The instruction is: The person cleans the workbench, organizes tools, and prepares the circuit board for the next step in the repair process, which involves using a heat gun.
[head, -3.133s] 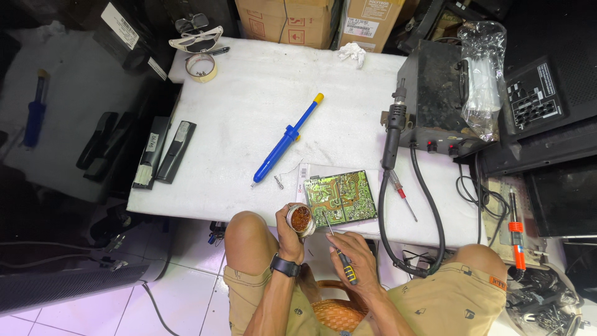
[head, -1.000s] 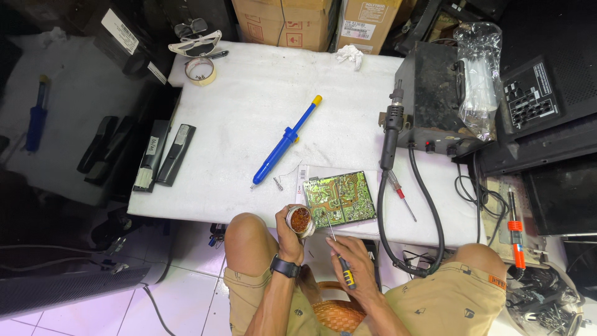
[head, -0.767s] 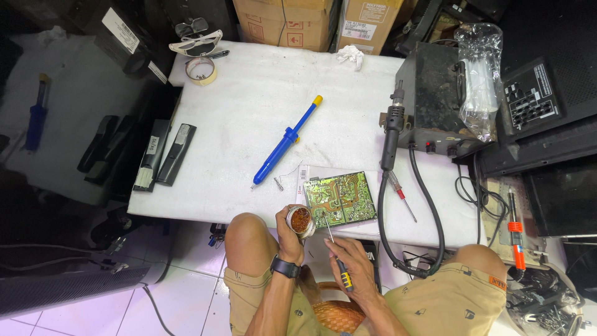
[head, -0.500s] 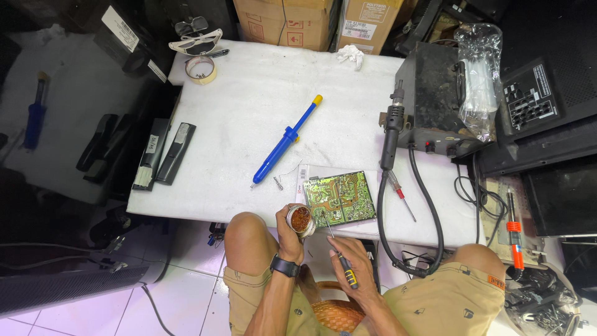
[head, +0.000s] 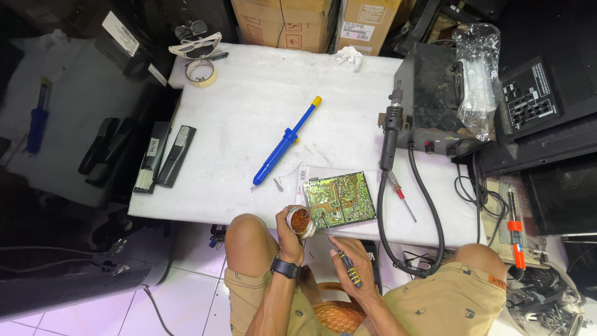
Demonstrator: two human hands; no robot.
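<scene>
Gripping a small round tin (head: 301,219) of brownish paste, left hand (head: 290,236) clasped around its side, tilted open toward the tool, seemingly for dipping. Right hand (head: 348,264) closed on a black-and-yellow handled tool (head: 341,256), thin tip reaching to 11 o'clock toward the tin's rim; contact too small to tell. Just beyond at 1 o'clock, green circuit board (head: 338,199) lying trace-side up near the worktop (head: 249,106) edge, within easy reach. Farther at 11 o'clock, blue desoldering pump (head: 285,144); at 2 o'clock, dark soldering station (head: 435,99) with handpiece (head: 390,130) hanging. Tool's kind unclear, its handle partly covered by fingers; orange basket (head: 339,314) cut off below.
</scene>
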